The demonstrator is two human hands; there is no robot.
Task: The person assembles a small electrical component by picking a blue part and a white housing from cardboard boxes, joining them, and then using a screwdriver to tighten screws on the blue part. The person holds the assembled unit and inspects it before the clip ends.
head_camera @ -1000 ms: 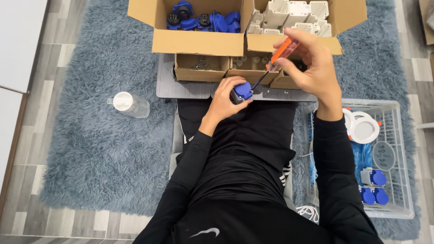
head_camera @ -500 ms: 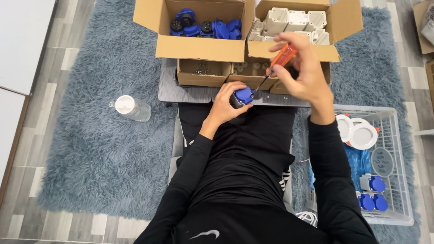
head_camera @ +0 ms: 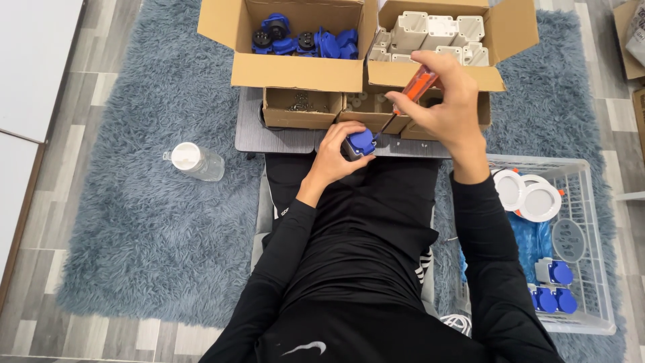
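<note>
Over your lap, just in front of the small boxes (head_camera: 302,107), your left hand (head_camera: 336,158) is wrapped around a blue socket (head_camera: 359,143). Your right hand (head_camera: 447,101) grips an orange screwdriver (head_camera: 411,91), its tip touching the socket. A basket (head_camera: 591,202) sits at your right.

Two large open brown boxes (head_camera: 295,70) (head_camera: 437,74) stand side by side at the top; three small brown boxes (head_camera: 299,114) sit just below.
</note>
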